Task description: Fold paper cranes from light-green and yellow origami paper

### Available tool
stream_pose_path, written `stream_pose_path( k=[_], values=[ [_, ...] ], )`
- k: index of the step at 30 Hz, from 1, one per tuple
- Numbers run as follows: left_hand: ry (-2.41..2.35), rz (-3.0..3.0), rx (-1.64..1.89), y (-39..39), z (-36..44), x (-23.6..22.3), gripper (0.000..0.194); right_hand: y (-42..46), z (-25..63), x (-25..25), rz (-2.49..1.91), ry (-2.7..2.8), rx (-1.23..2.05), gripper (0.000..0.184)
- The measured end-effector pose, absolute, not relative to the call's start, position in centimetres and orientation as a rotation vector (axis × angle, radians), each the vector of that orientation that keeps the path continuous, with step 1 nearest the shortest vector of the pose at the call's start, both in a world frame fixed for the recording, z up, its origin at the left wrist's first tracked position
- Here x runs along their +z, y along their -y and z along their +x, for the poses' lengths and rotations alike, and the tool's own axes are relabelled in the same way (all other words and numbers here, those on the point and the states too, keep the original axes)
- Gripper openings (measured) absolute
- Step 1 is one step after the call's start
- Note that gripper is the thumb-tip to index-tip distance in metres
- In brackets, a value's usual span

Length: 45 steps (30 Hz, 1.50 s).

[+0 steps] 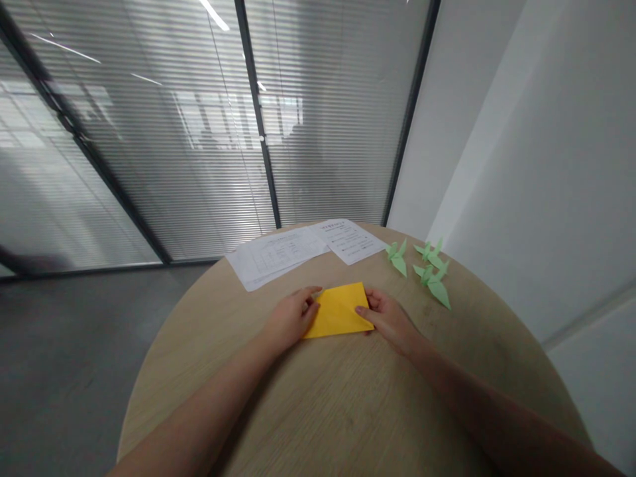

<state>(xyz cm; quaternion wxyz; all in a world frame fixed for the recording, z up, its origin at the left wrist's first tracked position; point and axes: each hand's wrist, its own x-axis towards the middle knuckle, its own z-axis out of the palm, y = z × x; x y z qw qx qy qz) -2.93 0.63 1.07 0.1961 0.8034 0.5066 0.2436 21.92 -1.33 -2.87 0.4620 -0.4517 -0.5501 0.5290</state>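
A yellow sheet of paper [340, 310], folded into a rectangle, lies between my two hands over the middle of the table. My left hand [292, 319] grips its left edge, with the thumb against the paper and the fingers curled. On the other side, my right hand [390, 319] pinches the right edge, the thumb on top and the fingers partly hidden behind and beneath it. The paper looks nearly flat and is slightly tilted, its right end a little higher in the view.
Green folded-paper cranes [437, 291] sit at the right back of the round wooden table [342, 411]. Printed white sheets [278, 255] overlap along its far edge. Beyond stands a glass partition with blinds [338, 146]; a white wall [556, 172] rises on the right.
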Motion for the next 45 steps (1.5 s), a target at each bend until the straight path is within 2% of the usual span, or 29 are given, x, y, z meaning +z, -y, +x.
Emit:
stream_pose_path(
  k=[3, 8, 11, 16, 22, 32, 45],
  values=[
    [-1.392, 2.302, 0.649, -0.9, -3.0, 0.8, 0.036, 1.3, 21.7, -3.3, -1.145, 1.424, 1.140, 0.035],
    [-1.370, 2.333, 0.594, -0.8, -3.0, 0.8, 0.034, 2.0, 22.0, -2.7, -1.307, 1.829, 0.694, 0.035],
    [-1.346, 2.429, 0.521, -0.7, -3.0, 0.8, 0.031, 2.5, 22.2, -2.4, -1.196, 2.067, 0.474, 0.035],
    [-1.289, 2.656, 0.459, -0.8, -3.0, 0.6, 0.028, 2.8, 22.2, -2.7, -1.041, 2.326, 0.292, 0.034],
    [-1.305, 2.707, 0.387, -0.9, -3.1, 0.5, 0.028, 3.4, 22.3, -1.6, -0.983, 2.496, 0.292, 0.027],
    [-1.301, 2.735, 0.343, -0.4, -2.8, 0.9, 0.028, 3.5, 21.8, -1.6, -1.052, 2.508, 0.295, 0.031],
    [-1.328, 2.736, 0.177, 0.5, -2.8, 1.7, 0.052, 3.9, 21.5, -0.5, -1.109, 2.566, 0.299, 0.030]
  ],
)
